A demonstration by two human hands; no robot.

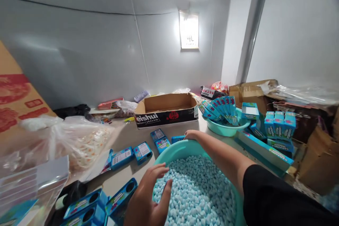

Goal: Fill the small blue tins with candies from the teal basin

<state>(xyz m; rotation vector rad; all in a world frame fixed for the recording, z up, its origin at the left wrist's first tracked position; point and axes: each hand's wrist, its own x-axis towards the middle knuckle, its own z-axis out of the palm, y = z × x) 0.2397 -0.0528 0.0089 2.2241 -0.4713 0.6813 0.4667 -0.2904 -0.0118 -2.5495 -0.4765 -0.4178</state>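
Note:
A turquoise basin full of small light-blue candies stands in front of me. My left hand is over its near left rim, thumb and fingers apart, holding nothing. Beyond the far rim reaches my right hand, beside a blue candy box lying on the table. The rim hides most of its fingers, so its grip does not show. Several more blue boxes lie left of the basin, among them a box with a round dark hole close to my left hand.
An open black-printed carton stands at the back. To the right are a smaller turquoise bowl with fanned flat blue cartons, and stacked blue boxes. A clear plastic bag and a large cardboard box occupy the left.

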